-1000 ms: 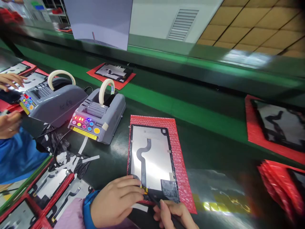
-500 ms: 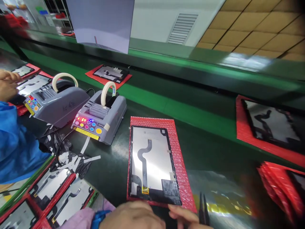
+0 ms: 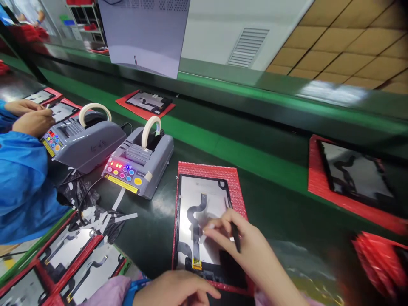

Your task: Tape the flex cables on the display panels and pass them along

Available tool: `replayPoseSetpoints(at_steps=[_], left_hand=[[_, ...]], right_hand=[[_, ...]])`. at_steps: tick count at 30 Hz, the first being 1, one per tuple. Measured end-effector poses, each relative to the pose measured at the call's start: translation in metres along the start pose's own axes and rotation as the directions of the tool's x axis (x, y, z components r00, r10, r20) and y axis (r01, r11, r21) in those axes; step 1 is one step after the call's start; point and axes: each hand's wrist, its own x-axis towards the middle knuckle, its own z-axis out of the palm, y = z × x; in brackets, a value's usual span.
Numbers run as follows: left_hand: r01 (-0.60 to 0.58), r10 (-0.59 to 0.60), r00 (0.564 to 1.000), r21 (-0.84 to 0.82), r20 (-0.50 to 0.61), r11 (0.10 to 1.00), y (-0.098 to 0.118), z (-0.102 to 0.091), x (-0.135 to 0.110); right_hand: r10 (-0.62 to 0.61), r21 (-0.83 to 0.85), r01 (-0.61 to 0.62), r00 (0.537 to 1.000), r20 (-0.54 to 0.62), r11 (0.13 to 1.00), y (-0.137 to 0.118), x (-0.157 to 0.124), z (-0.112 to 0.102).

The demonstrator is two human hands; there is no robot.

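A tablet display panel [image 3: 188, 193], silver-backed with a black frame, lies on a red bubble-wrap sleeve [image 3: 235, 178] in front of me. A dark ribbon cable [image 3: 193, 214] curves down it to a gold end. Over the panel's middle is my right hand [image 3: 237, 238], with black tweezers [image 3: 236, 237] tucked in it. Its thumb and forefinger pinch at the panel beside the cable, near a small whitish piece, blurred. My left hand [image 3: 178, 289] rests by the panel's lower edge, forefinger stretched out, with nothing visible in it.
Two grey tape dispensers [image 3: 140, 161] [image 3: 86, 140] stand left of the panel. Tape strips [image 3: 126, 217] hang by cables and a black bag. More panels in red sleeves lie lower left, behind, and at right [image 3: 357, 170]. A co-worker's hands [image 3: 33, 119] work at far left.
My right hand has moved from the panel's lower edge up over its middle. My left forefinger has stretched out. The view has shifted slightly, and the co-worker's hands have come further into view.
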Motion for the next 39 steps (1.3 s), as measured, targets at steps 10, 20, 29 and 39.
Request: replayPoseSetpoints(at_steps=[10, 20, 29, 39], left_hand=[[0.147, -0.013, 0.985, 0.787, -0.174, 0.599, 0.013, -0.049, 0.027], [0.156, -0.073, 0.988, 0.862, -0.138, 0.482, -0.003, -0.047, 0.03], [-0.123, 0.086, 0.991, 0.937, 0.1, 0.326, -0.019, -0.042, 0.021], [-0.163, 0.302, 0.944, 0.984, 0.136, 0.067, -0.05, -0.043, 0.029]], right_hand=[[0.036, -0.138, -0.018, 0.991, 0.132, 0.99, 0.018, 0.049, 0.022], [0.026, -0.299, -0.027, 1.0, -0.008, 0.954, 0.027, 0.059, 0.033], [-0.082, -0.62, -0.218, 0.905, -0.418, 0.754, 0.055, 0.105, -0.106], [0.076, -0.622, -0.561, 0.773, -0.63, 0.547, 0.106, 0.11, -0.228]])
